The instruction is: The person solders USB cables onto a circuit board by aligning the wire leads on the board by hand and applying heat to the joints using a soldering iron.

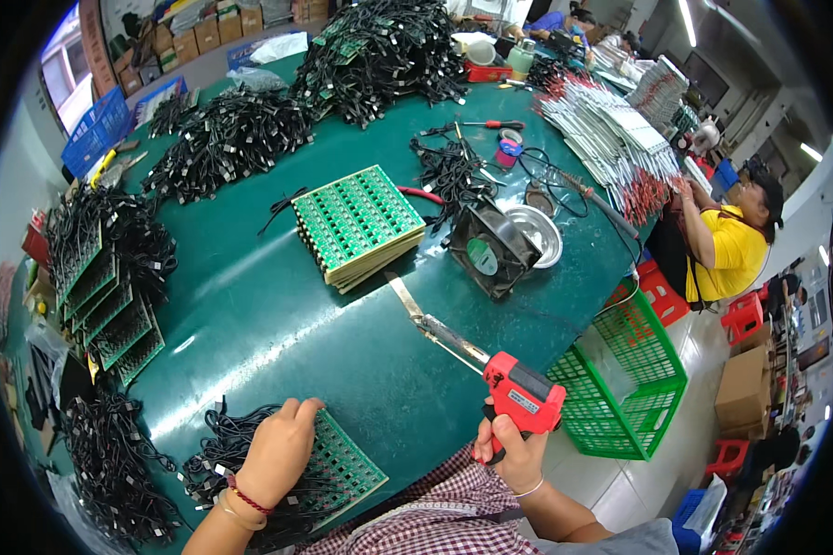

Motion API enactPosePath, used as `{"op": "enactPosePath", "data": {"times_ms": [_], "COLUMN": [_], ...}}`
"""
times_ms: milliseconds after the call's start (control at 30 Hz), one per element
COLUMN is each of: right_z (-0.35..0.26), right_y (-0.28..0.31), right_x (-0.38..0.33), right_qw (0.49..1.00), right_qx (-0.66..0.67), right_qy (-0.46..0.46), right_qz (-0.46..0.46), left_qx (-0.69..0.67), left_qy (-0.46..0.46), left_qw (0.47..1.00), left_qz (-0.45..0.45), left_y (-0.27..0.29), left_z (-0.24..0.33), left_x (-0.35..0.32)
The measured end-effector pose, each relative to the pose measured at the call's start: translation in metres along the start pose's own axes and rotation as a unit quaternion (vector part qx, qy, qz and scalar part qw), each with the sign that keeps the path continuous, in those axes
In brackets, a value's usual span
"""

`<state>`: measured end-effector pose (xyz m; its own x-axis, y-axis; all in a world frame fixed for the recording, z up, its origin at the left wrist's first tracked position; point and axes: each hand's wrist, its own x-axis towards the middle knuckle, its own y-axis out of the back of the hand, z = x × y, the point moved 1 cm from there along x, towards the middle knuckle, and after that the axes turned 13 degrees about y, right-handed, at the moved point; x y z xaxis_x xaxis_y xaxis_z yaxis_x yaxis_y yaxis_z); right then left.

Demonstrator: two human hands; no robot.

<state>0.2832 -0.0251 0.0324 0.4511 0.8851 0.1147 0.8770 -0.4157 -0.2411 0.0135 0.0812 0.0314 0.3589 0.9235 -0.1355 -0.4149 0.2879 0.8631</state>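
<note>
My right hand is wrapped round the handle of a red pistol-shaped soldering gun. Its metal barrel and thin guide rod point up and left over the table. Close to my lap lies a green circuit board panel with rows of small parts. My left hand is closed at the panel's upper left edge, the fingertips pinched together; what is between them is hidden. Black cables spread from the panel under that hand and wrist. Beyond the gun's tip a stack of circuit board panels sits mid-table.
Heaps of black cables cover the far and left sides of the green table. A black fan and metal bowl stand right of the stack. A green crate is at the right edge. A person in yellow sits beyond it.
</note>
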Motion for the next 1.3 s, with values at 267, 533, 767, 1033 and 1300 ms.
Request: {"op": "enactPosePath", "data": {"times_ms": [267, 533, 767, 1033, 1300], "right_z": [0.001, 0.002, 0.012, 0.01, 0.016], "right_y": [0.002, -0.003, -0.002, 0.007, -0.004], "right_x": [-0.003, -0.002, -0.007, -0.017, -0.021], "right_qw": [1.0, 1.0, 1.0, 0.995, 0.954], "right_qx": [0.011, -0.027, -0.011, -0.06, -0.136], "right_qy": [-0.002, 0.001, 0.013, -0.033, -0.105], "right_qz": [-0.002, 0.007, 0.001, -0.076, -0.245], "left_qx": [0.051, 0.086, 0.076, -0.089, -0.02], "left_qy": [-0.051, -0.076, -0.073, 0.033, 0.036], "left_qw": [0.997, 0.993, 0.994, 0.994, 0.994], "left_qz": [0.029, 0.017, 0.006, 0.046, 0.101], "left_y": [0.002, -0.002, -0.009, -0.015, -0.025], "left_z": [0.003, -0.008, -0.019, -0.019, -0.016], "left_x": [-0.007, -0.001, -0.001, -0.005, -0.003]}}
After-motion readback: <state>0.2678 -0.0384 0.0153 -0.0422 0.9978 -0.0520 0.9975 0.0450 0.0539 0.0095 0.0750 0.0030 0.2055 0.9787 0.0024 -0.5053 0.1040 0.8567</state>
